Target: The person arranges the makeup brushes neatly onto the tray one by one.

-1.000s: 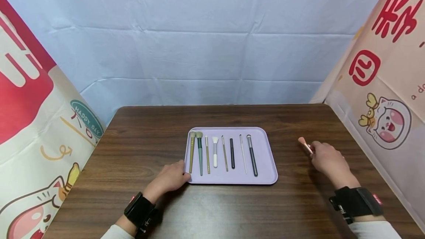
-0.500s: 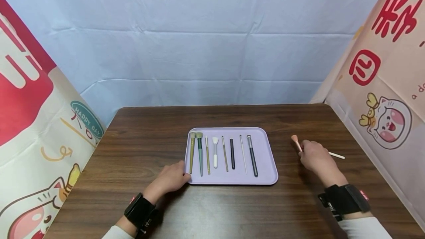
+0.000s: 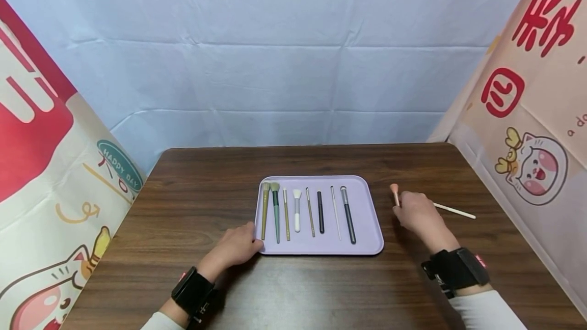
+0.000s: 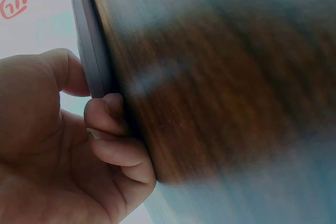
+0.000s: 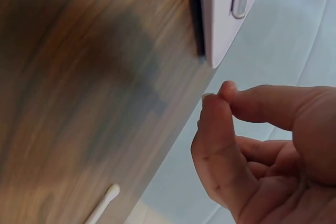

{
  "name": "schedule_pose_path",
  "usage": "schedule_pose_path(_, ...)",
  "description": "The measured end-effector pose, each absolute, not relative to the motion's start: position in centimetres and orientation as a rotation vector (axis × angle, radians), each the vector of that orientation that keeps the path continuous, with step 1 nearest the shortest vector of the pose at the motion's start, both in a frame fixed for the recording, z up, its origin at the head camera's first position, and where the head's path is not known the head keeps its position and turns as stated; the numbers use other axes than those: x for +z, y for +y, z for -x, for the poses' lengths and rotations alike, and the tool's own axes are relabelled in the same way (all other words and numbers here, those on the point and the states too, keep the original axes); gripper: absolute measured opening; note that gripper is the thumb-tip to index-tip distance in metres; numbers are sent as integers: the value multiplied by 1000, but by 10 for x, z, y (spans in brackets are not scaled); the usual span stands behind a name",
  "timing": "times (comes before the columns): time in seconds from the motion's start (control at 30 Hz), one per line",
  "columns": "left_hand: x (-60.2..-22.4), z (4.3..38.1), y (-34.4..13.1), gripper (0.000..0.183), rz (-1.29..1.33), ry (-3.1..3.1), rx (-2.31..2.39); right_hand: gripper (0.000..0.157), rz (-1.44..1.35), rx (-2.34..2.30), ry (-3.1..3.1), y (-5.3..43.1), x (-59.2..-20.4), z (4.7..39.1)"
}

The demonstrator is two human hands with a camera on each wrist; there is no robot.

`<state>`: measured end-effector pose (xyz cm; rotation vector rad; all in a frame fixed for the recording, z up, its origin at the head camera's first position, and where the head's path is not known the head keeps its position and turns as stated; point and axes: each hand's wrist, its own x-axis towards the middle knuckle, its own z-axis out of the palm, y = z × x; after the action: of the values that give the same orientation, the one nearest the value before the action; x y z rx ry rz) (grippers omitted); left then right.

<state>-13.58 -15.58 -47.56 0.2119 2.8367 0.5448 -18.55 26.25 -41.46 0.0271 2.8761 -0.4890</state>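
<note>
A lilac tray (image 3: 367, 246) holds several makeup brushes, lying side by side in a row. My left hand (image 3: 236, 244) grips the tray's front left corner; in the left wrist view the thumb and curled fingers lie on either side of its rim (image 4: 93, 40). To the right of the tray, my right hand (image 3: 418, 213) pinches a makeup brush (image 3: 395, 192) with a peach head pointing away from me. The rest of that brush is hidden by the hand. In the right wrist view the thumb and forefinger tips meet, and the brush does not show.
A thin white stick (image 3: 455, 211) lies on the wooden table (image 3: 293, 294) right of my right hand, its left end hidden. A pale blue cloth (image 3: 275, 75) hangs behind the table. Printed sheets (image 3: 527, 131) stand along both sides.
My right hand has moved left toward the tray with the peach-headed brush, which now points more straight away from me. The white stick has come into view behind it. My left hand stays put.
</note>
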Motion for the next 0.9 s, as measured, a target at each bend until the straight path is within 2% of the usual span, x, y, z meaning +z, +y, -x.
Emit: schedule_pose_path(0.9, -479, 137, -156, 22, -228, 2845, 557, 15, -67, -542, 2836, 208, -425, 191)
